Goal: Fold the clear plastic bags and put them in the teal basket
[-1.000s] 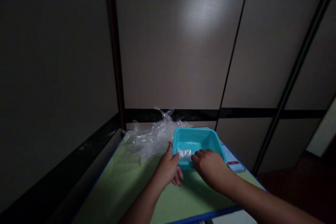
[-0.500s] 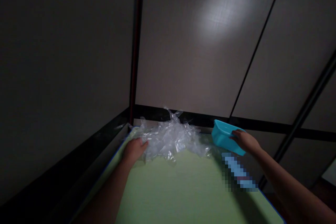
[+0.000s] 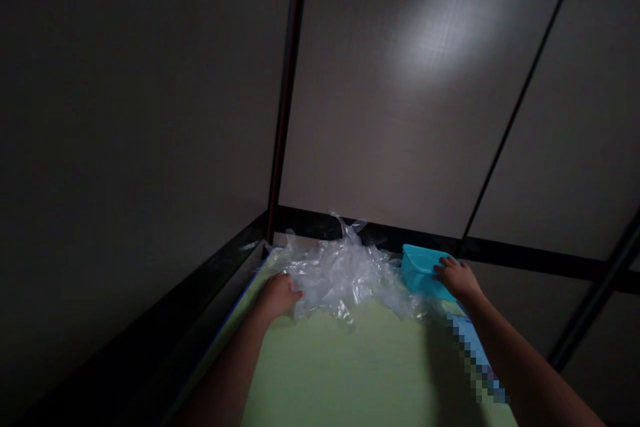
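Observation:
A heap of crumpled clear plastic bags lies at the far end of a pale green tabletop. My left hand rests at the heap's left edge, thumb apart from the fingers, with nothing visibly gripped. To the right of the heap, a turquoise plastic tub sits upright at the far right corner of the table. My right hand has its fingers over the tub's right rim, holding it. The tub's inside is mostly hidden.
A light blue, pixelated flat item lies along the table's right edge, partly behind my right forearm. Dark grey panels with black trim rise behind the table, and another panel stands to the left.
My right hand has lowered the turquoise tub and brought it level at the table's far corner. The view has shifted slightly left; my left hand stays beside the plastic bags.

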A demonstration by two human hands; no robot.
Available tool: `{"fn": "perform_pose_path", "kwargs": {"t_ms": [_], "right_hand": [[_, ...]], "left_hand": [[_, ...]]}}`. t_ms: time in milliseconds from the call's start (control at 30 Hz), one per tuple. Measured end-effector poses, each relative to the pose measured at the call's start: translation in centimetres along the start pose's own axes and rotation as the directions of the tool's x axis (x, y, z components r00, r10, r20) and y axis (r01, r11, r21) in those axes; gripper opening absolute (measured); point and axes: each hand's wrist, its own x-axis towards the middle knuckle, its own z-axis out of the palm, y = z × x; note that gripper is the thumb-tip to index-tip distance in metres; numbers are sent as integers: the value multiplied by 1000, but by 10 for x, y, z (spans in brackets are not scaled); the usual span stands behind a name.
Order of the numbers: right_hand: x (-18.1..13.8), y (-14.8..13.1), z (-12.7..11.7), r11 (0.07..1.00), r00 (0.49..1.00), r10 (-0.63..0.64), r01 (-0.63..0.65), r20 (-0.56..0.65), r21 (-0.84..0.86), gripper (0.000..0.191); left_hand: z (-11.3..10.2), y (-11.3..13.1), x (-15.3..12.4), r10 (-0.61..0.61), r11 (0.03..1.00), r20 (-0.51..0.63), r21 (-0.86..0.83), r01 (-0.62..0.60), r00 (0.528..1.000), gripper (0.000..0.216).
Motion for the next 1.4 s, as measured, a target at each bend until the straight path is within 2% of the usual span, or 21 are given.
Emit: {"fn": "perform_pose_path", "kwargs": {"t_ms": [100, 167, 300, 367, 467, 567, 633, 700, 733, 800, 833, 867, 900, 933, 967, 1000, 1067, 1133, 1200, 1300, 1400], "right_hand": [[-4, 1, 5, 998, 999, -25, 22, -48, -67, 27], [-9, -4, 5, 994, 990, -41, 27, -134, -108, 33], [-23, -32, -12, 994, 945, -85, 58, -315, -93, 37], [-32, -54, -26, 995, 919, -96, 82, -382, -52, 36], [-47, -91, -51, 993, 872, -78, 111, -483, 40, 33], [-62, -128, -74, 967, 841, -60, 182, -538, 176, 33], [-70, -151, -84, 922, 828, -41, 247, -559, 299, 35], [-75, -172, -91, 828, 829, 25, 296, -558, 476, 36], [-76, -182, -93, 746, 842, 59, 320, -536, 585, 37], [-74, -201, -94, 469, 902, 103, 328, -419, 820, 42], [-72, -210, -93, 261, 948, 94, 273, -305, 926, 45], [-70, -218, -91, 18, 987, 43, 157, -157, 987, 49], [-68, -225, -88, -219, 998, -68, -1, -14, 976, 54], [-66, -232, -84, -418, 974, -213, -167, 83, 893, 60], [-64, -237, -79, -556, 932, -343, -304, 120, 774, 64], [-63, -241, -75, -646, 902, -418, -382, 112, 661, 65], [-61, -243, -66, -774, 921, -384, -360, 65, 520, 56], [-59, -240, -59, -843, 971, -234, -223, 39, 490, 53], [-58, -235, -56, -848, 992, -113, -124, 54, 515, 61], [-56, -232, -53, -781, 994, -54, -104, 99, 616, 51], [-56, -237, -52, -648, 997, -18, -71, 78, 758, 32]], "left_hand": [[3, -6, 4, -30, 989, 16, -144, 32, 999, 21], [5, -9, 5, -45, 963, 23, -265, 49, 999, 19], [3, -8, 8, -103, 829, -41, -555, 63, 994, 21], [-2, -5, 10, -154, 707, -87, -706, 49, 984, 20], [-12, 2, 10, -214, 463, -106, -886, 5, 971, 18], [-28, 9, 7, -231, 207, -96, -977, -48, 968, 11], [-37, 12, 3, -230, 79, -91, -994, -74, 969, 15], [-43, 14, -1, -208, -40, -62, -997, -72, 976, 24], [-44, 16, -3, -177, -111, -28, -993, -48, 984, 27], [-40, 20, -9, -23, -314, 114, -944, 101, 993, 28], [-36, 23, -12, 88, -362, 186, -909, 205, 979, 27], [-30, 26, -16, 195, -366, 243, -881, 301, 950, 24], [-25, 31, -20, 284, -350, 276, -862, 368, 918, 22], [-19, 35, -25, 356, -329, 294, -849, 414, 887, 19], [-13, 39, -29, 421, -292, 312, -842, 453, 852, 17], [-9, 43, -33, 473, -246, 334, -838, 487, 815, 16], [-2, 50, -39, 562, -134, 387, -829, 543, 731, 16], [2, 54, -43, 575, -39, 453, -817, 576, 682, 16], [3, 55, -44, 560, 19, 519, -787, 617, 646, 17], [4, 56, -42, 491, 136, 629, -738, 661, 602, 29], [3, 57, -40, 396, 279, 697, -711, 645, 598, 45]]}}
